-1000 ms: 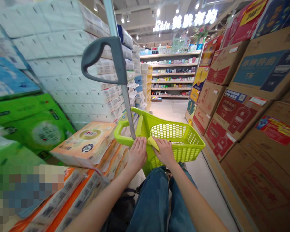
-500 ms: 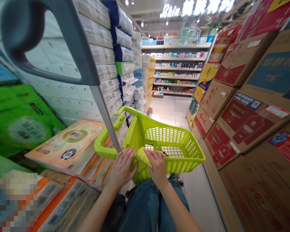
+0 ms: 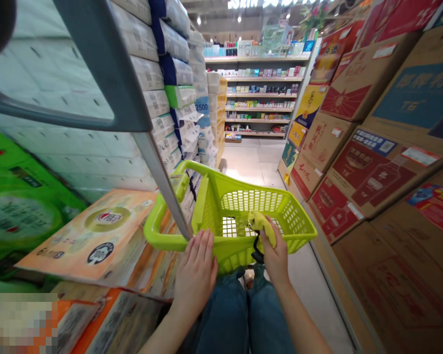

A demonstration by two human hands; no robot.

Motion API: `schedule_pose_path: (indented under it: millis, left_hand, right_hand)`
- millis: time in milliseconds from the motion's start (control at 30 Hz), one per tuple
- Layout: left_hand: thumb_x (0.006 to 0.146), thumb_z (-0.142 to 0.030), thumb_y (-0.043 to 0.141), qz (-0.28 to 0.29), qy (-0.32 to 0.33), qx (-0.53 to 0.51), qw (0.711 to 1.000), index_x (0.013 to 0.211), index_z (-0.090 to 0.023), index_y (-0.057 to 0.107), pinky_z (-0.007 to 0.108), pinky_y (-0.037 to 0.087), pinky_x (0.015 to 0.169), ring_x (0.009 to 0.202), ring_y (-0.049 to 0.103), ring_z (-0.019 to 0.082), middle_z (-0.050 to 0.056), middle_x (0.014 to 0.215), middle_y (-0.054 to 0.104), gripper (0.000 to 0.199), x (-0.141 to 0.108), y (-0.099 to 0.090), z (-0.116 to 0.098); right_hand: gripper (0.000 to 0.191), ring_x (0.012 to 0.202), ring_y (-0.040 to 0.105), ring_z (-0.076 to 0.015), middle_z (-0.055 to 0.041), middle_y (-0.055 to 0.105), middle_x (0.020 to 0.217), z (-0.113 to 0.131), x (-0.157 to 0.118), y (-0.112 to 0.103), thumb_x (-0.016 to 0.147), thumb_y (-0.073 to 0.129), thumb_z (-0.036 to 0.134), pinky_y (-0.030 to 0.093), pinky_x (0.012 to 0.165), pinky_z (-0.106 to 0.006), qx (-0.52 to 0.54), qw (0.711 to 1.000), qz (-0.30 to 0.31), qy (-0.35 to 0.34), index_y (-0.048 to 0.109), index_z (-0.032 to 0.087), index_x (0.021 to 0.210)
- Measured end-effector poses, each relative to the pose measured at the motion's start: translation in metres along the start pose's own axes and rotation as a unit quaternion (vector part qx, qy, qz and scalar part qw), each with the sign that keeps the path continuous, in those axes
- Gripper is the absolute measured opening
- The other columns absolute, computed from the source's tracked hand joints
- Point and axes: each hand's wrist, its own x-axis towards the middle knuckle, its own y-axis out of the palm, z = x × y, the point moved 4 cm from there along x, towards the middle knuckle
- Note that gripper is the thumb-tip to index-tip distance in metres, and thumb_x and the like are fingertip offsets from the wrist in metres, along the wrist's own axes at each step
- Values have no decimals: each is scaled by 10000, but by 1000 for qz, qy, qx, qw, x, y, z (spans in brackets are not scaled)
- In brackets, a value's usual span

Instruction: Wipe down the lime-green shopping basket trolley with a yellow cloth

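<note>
A lime-green wheeled shopping basket stands in front of my legs, its grey pull handle slanting up to the left. My left hand grips the near rim beside the handle's metal rod, fingers over the edge and thumb apart on the outer side. My right hand is closed on a bunched yellow cloth item with a black strap hanging from it. This bundle is above the near rim, partly over the basket's inside. Its exact kind is unclear.
At left, tissue packs are piled high, with an orange pack and a green pack close by. Stacked cartons line the right side. A pale floor aisle leads to shelves of small boxes.
My right hand has moved right along the rim and lifted the yellow cloth item, exposing its black strap. My left hand stays on the rim. The view has shifted slightly.
</note>
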Motion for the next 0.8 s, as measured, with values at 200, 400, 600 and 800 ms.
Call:
schedule_pose_path:
  millis: [200, 400, 600, 800]
  left_hand:
    - [785, -137, 508, 16, -6, -16, 1000, 1530, -124, 274, 490, 318, 1178, 1372, 464, 307, 152, 1450, 523, 781, -18, -6, 1]
    - [769, -115, 500, 33, -22, -8, 999, 1506, -93, 304, 501, 313, 1181, 1390, 436, 323, 174, 1453, 509, 763, -30, -18, 0]
    - [794, -117, 474, 39, -27, 4, 999, 1489, -62, 326, 502, 287, 1193, 1416, 395, 328, 192, 1460, 495, 713, -40, -23, 5]
    - [786, -116, 476, 55, -17, 7, 998, 1505, -72, 307, 483, 268, 1208, 1433, 372, 314, 178, 1493, 462, 740, -42, -27, 9]
  right_hand:
    - [670, 1392, 413, -331, -109, 572, 1413, 17, -5, 24, 723, 459, -3, 259, 1153, -602, -213, 962, 170, -25, 587, 225, 1340]
    - [702, 1327, 457, -354, -127, 604, 1371, 45, -47, 47, 700, 434, -24, 250, 1134, -616, -230, 951, 205, -20, 553, 181, 1360]
    - [746, 1411, 348, -312, -114, 483, 1493, 97, -73, 75, 755, 392, -15, 204, 1167, -593, -175, 960, 206, -70, 406, 185, 1474]
    - [735, 1417, 327, -267, -99, 503, 1454, 93, -77, 74, 796, 395, -11, 174, 1196, -526, -172, 954, 222, -102, 376, 220, 1494]
